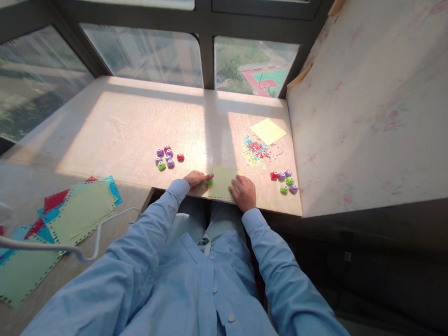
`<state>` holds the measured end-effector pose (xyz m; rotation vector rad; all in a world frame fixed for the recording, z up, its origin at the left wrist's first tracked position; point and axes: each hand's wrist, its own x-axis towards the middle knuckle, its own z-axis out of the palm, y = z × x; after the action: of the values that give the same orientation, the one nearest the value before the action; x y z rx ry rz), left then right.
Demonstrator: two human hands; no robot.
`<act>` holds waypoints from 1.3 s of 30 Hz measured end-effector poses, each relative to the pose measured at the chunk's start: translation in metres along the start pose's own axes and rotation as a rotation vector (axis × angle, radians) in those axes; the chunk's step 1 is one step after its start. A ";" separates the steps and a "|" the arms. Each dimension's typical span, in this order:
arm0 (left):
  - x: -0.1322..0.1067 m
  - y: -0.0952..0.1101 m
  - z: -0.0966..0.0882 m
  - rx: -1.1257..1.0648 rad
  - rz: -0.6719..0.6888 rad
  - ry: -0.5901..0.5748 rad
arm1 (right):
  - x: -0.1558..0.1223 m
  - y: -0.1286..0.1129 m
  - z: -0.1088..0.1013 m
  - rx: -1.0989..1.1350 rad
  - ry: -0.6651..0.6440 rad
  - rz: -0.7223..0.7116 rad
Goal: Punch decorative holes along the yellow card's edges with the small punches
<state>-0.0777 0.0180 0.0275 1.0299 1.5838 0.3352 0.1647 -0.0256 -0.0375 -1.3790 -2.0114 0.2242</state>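
A light green paper sheet [223, 182] lies at the near edge of the wooden desk [135, 126]. My left hand [195, 179] is closed on a small green punch [209, 180] at the sheet's left edge. My right hand [243, 192] rests on the sheet's right side, fingers curled down onto the paper. Both sleeves are light blue.
Several small punches [167, 157] sit left of centre, another group [285, 180] at the right. A pile of paper confetti [258, 151] and a yellow sheet [268, 131] lie behind. Punched coloured sheets [71, 211] and a white cable [100, 231] lie at the left. A wall panel [374, 107] bounds the right.
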 end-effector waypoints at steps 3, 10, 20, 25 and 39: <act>-0.001 0.000 0.001 -0.015 -0.004 0.017 | 0.000 0.002 0.000 0.006 -0.004 -0.002; -0.014 -0.004 0.005 -0.068 0.040 0.107 | 0.001 0.003 0.003 0.011 0.017 0.005; -0.025 -0.009 0.011 -0.100 0.129 0.163 | 0.001 0.003 0.005 0.059 0.155 0.021; -0.023 -0.012 0.011 -0.076 0.173 0.171 | 0.003 0.002 0.006 0.032 0.184 0.036; -0.011 -0.003 0.001 0.044 0.097 0.035 | 0.002 0.001 0.003 0.064 0.200 0.083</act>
<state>-0.0782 0.0075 0.0324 1.1434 1.5816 0.3879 0.1635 -0.0226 -0.0391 -1.3888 -1.7704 0.1788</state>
